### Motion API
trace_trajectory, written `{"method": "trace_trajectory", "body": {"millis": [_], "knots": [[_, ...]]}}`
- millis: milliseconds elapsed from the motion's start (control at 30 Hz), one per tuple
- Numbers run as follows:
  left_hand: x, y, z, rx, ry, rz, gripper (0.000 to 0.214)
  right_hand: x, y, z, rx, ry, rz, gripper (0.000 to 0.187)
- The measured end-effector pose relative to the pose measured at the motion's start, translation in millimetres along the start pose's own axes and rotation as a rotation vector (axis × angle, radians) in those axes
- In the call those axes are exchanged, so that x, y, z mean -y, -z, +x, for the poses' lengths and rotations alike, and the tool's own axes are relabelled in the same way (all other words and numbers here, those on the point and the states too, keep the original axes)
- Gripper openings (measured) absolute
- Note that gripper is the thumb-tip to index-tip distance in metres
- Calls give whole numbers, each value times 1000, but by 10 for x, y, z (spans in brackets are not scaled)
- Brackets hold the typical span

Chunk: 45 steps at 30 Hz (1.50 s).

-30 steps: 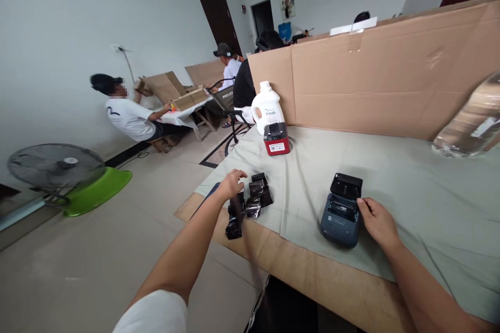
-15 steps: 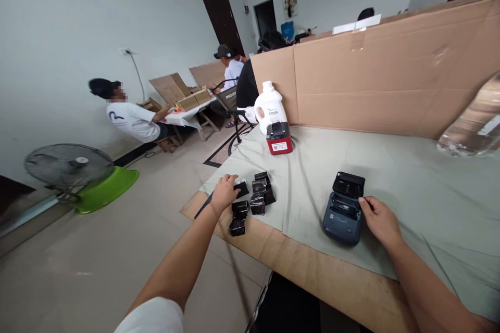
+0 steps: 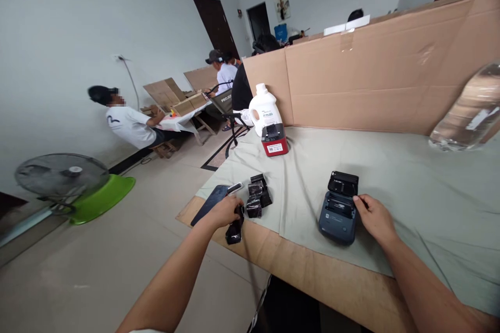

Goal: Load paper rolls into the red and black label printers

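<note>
My left hand (image 3: 225, 212) is closed on a shiny black roll (image 3: 240, 211) at the table's left front edge. Another glossy black piece (image 3: 233, 234) lies just below the fingers. Right of it several more black rolls (image 3: 255, 199) lie close together. A dark blue phone-like slab (image 3: 211, 203) and a small white-and-black piece (image 3: 235, 188) are beyond the hand. My right hand (image 3: 374, 217) pinches the right side of a small dark blue portable printer (image 3: 337, 218) near its hinge. The printer's black lid (image 3: 342, 183) is raised, tipped back.
A white jug (image 3: 264, 107) and a red-and-black device (image 3: 274, 140) stand at the far left of the cloth-covered table (image 3: 304, 166). Cardboard (image 3: 371, 78) walls off the back, with a large clear bottle (image 3: 466, 109) at right. A fan (image 3: 64, 179) and seated people (image 3: 130, 125) are left.
My left hand has moved down and toward me, from the small white-and-black piece to the black roll. My right hand stays at the printer's side. The view has shifted slightly.
</note>
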State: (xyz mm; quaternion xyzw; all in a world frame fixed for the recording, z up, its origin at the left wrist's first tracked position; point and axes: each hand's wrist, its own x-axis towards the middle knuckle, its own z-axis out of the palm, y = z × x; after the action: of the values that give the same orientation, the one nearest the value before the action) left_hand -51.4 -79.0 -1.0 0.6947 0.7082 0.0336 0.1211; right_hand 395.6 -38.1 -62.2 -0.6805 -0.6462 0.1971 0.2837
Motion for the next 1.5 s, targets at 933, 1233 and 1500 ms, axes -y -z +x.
{"method": "trace_trajectory", "body": {"millis": [933, 1233, 1500], "knots": [[-696, 475, 870, -312, -140, -531, 34, -18, -27, -5, -22, 21, 16, 40], [-1936, 459, 268, 834, -717, -829, 44, -7, -30, -11, -12, 17, 10, 40], [-2503, -322, 490, 115, -650, -423, 31, 50, 0, -30, -17, 8, -13, 37]]}}
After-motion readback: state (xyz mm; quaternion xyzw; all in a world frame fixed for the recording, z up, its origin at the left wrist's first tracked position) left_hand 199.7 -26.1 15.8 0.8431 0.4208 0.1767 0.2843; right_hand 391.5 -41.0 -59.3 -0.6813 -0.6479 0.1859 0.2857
